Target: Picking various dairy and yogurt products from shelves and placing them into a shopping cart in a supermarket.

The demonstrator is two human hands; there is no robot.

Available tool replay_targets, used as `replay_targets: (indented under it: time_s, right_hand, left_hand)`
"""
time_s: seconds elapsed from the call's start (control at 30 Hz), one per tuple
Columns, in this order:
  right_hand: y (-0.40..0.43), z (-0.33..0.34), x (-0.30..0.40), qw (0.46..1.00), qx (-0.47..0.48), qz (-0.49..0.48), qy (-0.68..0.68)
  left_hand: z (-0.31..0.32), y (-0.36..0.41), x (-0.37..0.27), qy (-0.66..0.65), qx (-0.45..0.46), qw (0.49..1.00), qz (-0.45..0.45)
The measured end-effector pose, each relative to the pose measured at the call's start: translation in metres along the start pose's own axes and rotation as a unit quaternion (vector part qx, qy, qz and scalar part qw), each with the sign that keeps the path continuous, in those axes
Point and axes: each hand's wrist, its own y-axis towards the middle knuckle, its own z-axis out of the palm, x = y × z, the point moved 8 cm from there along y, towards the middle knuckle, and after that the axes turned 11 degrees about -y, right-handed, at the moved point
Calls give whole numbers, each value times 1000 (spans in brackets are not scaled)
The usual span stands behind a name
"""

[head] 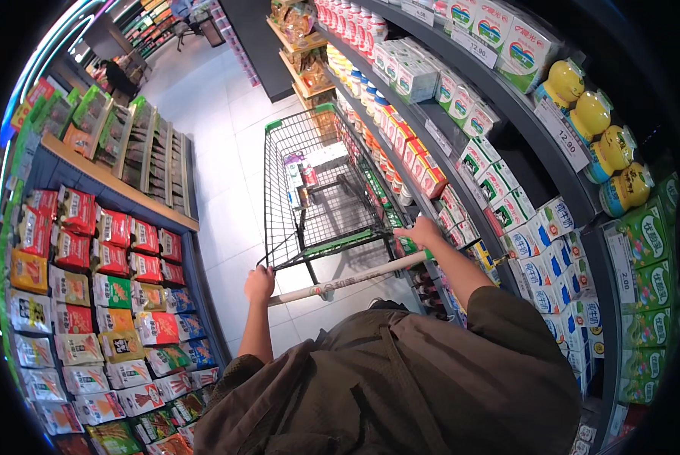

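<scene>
A wire shopping cart with a green-trimmed basket (pixel 340 248) stands before me in the aisle. My left hand (pixel 259 284) is closed around the left side of its frame, at the end of the pale handlebar (pixel 354 280). On the right side, my right hand (pixel 421 233) grips the frame just beyond the bar's green end, thumb towards the basket. A few small packages (pixel 308 174) lie inside the basket towards its far end, and near them is a white flat item (pixel 327 153). What exactly the packages are is too small to tell.
Close on my right run dairy shelves with milk cartons (pixel 523 242) and yellow bottles (pixel 593 111). A rack of snack bags (pixel 112 259) lines the left. Pale floor tiles (pixel 226 187) lead ahead past a dark pillar (pixel 254 45). A person (pixel 121 79) is far off at upper left.
</scene>
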Motion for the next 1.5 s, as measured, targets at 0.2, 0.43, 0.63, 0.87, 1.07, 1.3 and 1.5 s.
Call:
replay_targets:
  time_s: [0.2, 0.43, 0.63, 0.87, 1.07, 1.3, 1.5]
  right_hand:
    - [23, -12, 22, 999, 9, -26, 24]
    - [55, -22, 44, 1000, 23, -4, -16]
    - [88, -36, 65, 1000, -18, -11, 5]
    - [122, -40, 85, 999, 14, -40, 16]
    - [149, -57, 111, 1000, 9, -25, 12]
    - [187, -73, 148, 999, 29, -19, 8]
    - [227, -66, 152, 999, 21, -17, -31]
  left_hand:
    - [0, 32, 1, -2, -2, 1000, 2]
    - [-9, 68, -4, 1, -30, 999, 22]
    - [-19, 101, -13, 15, 2, 1000, -10]
    - [-26, 132, -20, 11, 2, 999, -40]
    - [-29, 170, -23, 13, 10, 999, -43]
    - [-40, 219, -29, 10, -32, 999, -9]
    - [-46, 247, -34, -14, -53, 998, 27]
